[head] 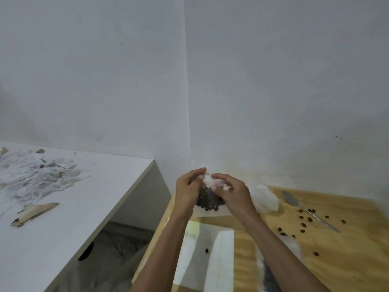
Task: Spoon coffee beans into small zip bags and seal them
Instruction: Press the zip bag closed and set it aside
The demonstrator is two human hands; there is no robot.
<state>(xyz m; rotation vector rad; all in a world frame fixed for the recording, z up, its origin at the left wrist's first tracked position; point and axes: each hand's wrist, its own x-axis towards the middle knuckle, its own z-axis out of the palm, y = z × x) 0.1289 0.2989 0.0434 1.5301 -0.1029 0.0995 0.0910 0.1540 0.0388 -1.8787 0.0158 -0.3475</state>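
Fingertips of my left hand and right hand pinch the top edge of a small clear plastic zip bag of dark coffee beans, held above the pale wooden table. My palms hide the bag's sides; I cannot tell whether its strip is closed. Nearby lie a flat metal spoon, scattered loose beans and crumpled clear bags.

Bag of beans between both hands, spoon right, probably spare bags between

2 hands, 1 spoon.
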